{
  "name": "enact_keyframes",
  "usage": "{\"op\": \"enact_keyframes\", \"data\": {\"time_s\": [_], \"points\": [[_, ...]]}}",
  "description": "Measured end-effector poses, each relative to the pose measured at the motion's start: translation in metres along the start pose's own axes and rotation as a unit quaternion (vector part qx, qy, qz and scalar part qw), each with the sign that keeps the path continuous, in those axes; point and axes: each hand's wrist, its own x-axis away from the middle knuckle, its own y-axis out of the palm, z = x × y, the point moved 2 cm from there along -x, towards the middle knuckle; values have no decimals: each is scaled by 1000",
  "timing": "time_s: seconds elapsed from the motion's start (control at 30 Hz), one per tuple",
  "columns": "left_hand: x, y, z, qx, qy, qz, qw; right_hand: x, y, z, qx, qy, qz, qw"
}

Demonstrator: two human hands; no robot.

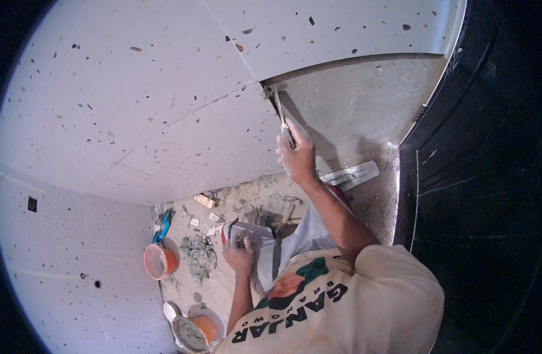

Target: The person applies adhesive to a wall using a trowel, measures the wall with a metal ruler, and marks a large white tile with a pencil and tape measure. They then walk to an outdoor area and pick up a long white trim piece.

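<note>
My right hand (296, 150) is closed on the handle of a thin metal-bladed tool (281, 108). Its blade tip is at the dark corner gap between the speckled wall tiles (188, 71) and a bare plastered patch (353, 94), with grey material at the tip. My left hand (240, 252) is low, by my leg in pale trousers, its fingers loosely bent and apart with no held object visible. A flat metal trowel (359, 173) lies right of my legs, and a long-handled tool (287, 215) is beside my knee.
Orange buckets (170, 259) (209, 329) stand along the left side. A grey pile (197, 256), scraps and a teal item (165, 227) lie on the dusty floor (179, 283). A dark door or panel (477, 194) bounds the right side; the tiled wall continues at left.
</note>
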Motion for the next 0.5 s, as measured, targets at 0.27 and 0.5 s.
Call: {"op": "enact_keyframes", "data": {"time_s": [0.27, 0.5], "points": [[4, -1, -4, 38, -13, 2, 999, 3, 22, -20, -11, 14, -41, 999], [4, -1, -2, 21, -4, 15, 1000, -12, 13, -14, 26, -18, -82, 996]]}}
